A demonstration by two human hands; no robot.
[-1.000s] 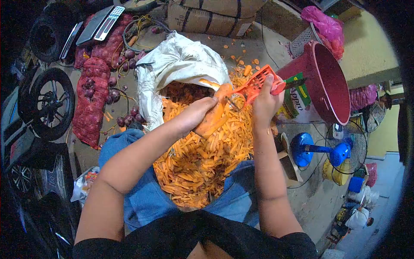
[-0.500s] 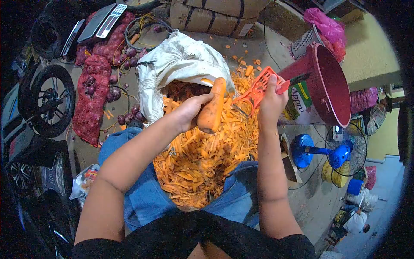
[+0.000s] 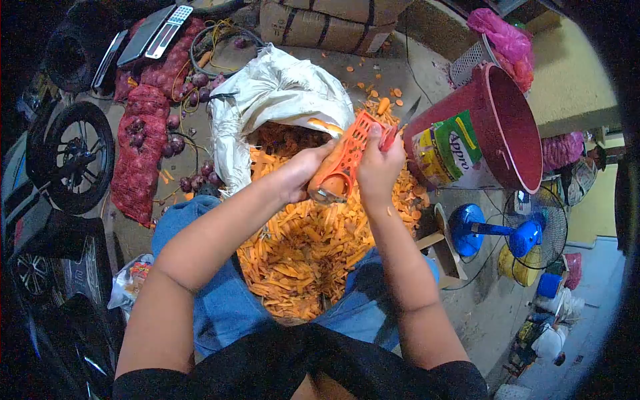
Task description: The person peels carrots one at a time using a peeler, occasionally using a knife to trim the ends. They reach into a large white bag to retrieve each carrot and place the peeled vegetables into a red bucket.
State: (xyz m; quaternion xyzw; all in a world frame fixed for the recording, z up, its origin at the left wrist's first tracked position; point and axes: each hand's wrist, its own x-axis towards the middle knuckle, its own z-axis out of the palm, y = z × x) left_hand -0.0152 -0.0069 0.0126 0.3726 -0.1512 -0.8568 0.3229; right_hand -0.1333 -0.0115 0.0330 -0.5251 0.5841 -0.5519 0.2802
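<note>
My left hand (image 3: 303,172) grips a carrot (image 3: 325,181) and holds it over a heap of orange carrot peelings (image 3: 307,247) between my knees. My right hand (image 3: 379,167) holds an orange plastic peeler (image 3: 350,157), which lies along the carrot with its blade end near the carrot's lower tip. Most of the carrot is hidden behind the peeler and my fingers. Behind my hands stands an open white sack (image 3: 280,100) with more carrots inside.
A dark red bucket (image 3: 497,127) lies tilted at the right, by a green-labelled package (image 3: 445,148). Red mesh bags of onions (image 3: 140,147) lie at the left beside a motorcycle wheel (image 3: 70,157). A blue fan (image 3: 507,233) stands at lower right. Cardboard boxes (image 3: 327,23) are at the back.
My right hand has swung the peeler left from beside the carrot onto it and down its length. My left hand kept hold of the carrot in nearly the same place.
</note>
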